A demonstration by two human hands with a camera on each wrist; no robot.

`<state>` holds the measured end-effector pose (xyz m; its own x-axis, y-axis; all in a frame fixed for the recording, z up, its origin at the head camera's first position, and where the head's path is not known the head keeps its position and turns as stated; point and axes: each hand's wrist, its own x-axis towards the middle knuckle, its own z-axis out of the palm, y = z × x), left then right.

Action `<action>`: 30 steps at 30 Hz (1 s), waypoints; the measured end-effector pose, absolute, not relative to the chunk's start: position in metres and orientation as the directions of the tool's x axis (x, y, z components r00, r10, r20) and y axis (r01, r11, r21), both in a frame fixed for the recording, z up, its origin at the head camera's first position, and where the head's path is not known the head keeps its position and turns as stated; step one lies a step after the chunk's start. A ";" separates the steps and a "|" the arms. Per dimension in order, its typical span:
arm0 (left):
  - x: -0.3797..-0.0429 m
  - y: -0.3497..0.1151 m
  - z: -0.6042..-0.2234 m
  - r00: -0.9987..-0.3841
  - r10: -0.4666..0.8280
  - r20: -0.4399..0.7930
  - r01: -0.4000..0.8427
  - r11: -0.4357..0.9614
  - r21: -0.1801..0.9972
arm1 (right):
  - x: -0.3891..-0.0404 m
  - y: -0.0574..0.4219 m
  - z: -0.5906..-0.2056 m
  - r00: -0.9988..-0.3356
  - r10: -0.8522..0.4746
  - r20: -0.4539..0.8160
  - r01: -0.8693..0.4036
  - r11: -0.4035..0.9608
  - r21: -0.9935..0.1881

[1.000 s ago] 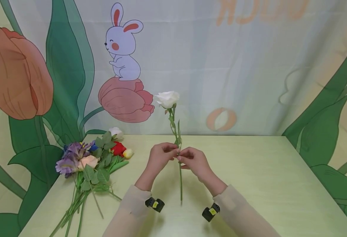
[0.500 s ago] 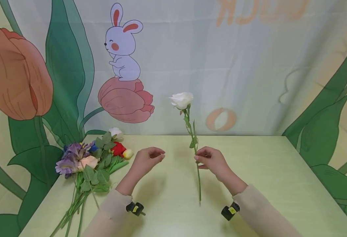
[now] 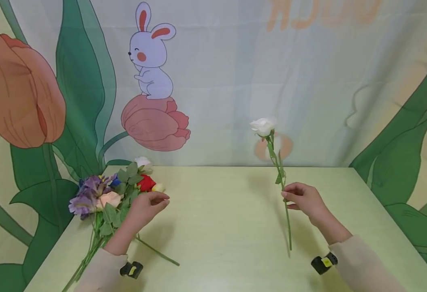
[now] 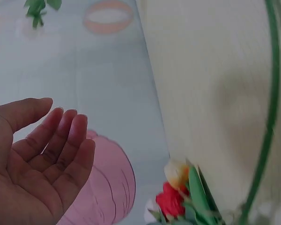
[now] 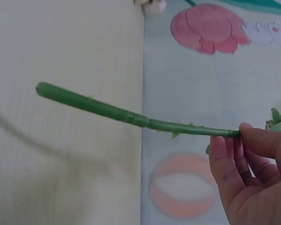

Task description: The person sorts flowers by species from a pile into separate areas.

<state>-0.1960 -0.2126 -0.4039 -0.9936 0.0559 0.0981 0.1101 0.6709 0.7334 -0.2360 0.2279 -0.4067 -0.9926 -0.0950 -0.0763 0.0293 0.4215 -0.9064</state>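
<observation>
My right hand [image 3: 306, 200] pinches the stem of a white rose [image 3: 263, 127], held nearly upright over the right half of the table, bloom at the top. In the right wrist view thumb and fingertips grip the thorny green stem [image 5: 96, 105], its cut end pointing away from the hand. My left hand [image 3: 142, 209] holds nothing. It hovers at the right side of a bunch of flowers, its fingers loosely curved and the palm bare in the left wrist view. That bunch has a purple flower [image 3: 86, 198], a peach rose [image 3: 110, 198] and a red rose [image 3: 147, 183], partly hidden by the hand.
The pale table [image 3: 220, 227] ends at a printed curtain [image 3: 228, 73] behind. Long green stems from the bunch reach toward the front left edge; one stem [image 3: 160, 253] sticks out rightward beneath the left forearm. Another white flower [image 3: 143, 164] lies at the back of the bunch.
Both hands were together on the rose's stem. The left hand let go and moved left to the bunch, while the right hand carried the white rose to the right.
</observation>
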 end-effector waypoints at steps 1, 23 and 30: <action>-0.193 -0.218 -0.403 -0.994 0.047 0.096 0.102 0.677 0.729 | -0.235 0.236 -0.407 -0.993 -0.091 -0.081 0.035 0.431 -0.902; -0.147 -0.304 -0.436 -0.984 -0.092 -0.155 -0.173 0.724 0.668 | -0.214 0.360 -0.426 -0.983 -0.021 -0.183 0.128 0.639 -0.759; -0.144 -0.307 -0.438 -0.976 -0.098 -0.195 -0.207 0.706 0.677 | -0.211 0.376 -0.433 -0.982 0.009 -0.190 0.148 0.665 -0.732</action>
<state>-0.1436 -0.3074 -0.4380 -0.9758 -0.0981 -0.1953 -0.2066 0.7060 0.6774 -0.2114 0.3757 -0.4328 -0.9817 0.0093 -0.1902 0.1481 0.6649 -0.7321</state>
